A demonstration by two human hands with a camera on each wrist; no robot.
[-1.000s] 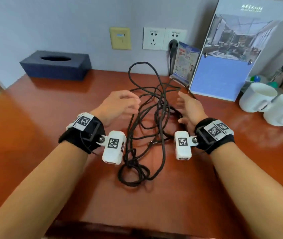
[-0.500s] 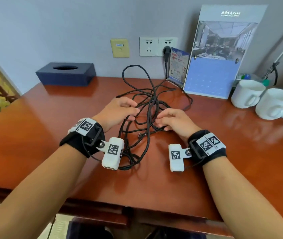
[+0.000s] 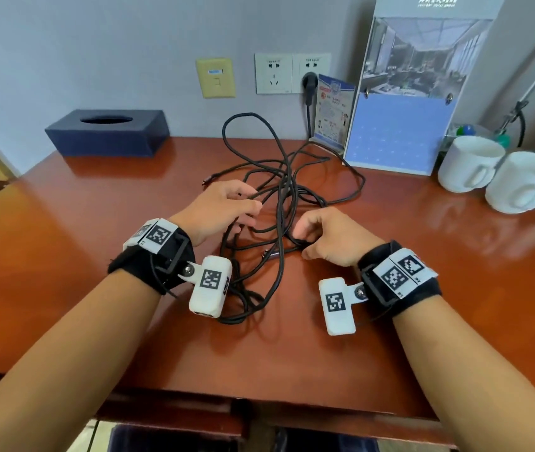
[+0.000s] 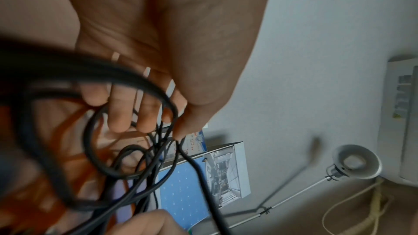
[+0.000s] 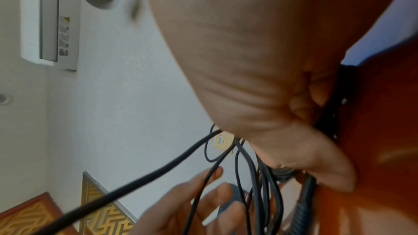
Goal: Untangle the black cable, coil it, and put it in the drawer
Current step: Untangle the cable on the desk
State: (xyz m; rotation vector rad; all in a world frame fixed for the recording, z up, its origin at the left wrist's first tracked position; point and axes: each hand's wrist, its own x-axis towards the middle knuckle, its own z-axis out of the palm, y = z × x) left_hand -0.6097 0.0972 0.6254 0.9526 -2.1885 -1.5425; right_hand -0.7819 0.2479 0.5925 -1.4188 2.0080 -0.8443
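- On the reddish wooden counter (image 3: 63,256) the black cable (image 3: 280,203) lies in a loose tangle of crossing loops, between the two hands and running back toward the wall.
- One tall loop of the cable stands up off the counter toward the wall sockets (image 3: 292,73); a bunch of strands lies near the front, partly behind the left wrist camera.
- The left hand (image 3: 220,207) sits at the tangle's left side, fingers curled, with thumb and forefinger pinching a strand; the left wrist view shows several loops crossing over its fingers (image 4: 120,113).
- The right hand (image 3: 331,236) is clenched around strands at the tangle's right side, knuckles up; in the right wrist view the cable passes under its curled fingers (image 5: 316,92).
- A connector end of the cable lies on the counter just left of the right hand.
- At the back left a dark blue tissue box (image 3: 106,132) stands against the wall.
- At the back right, a blue-and-white calendar stand (image 3: 403,125) leans upright, a small leaflet card (image 3: 333,115) beside it, and two white mugs (image 3: 468,164) sit side by side.
- A black plug (image 3: 309,86) sits in the right socket.
- No drawer is identifiable in any view.
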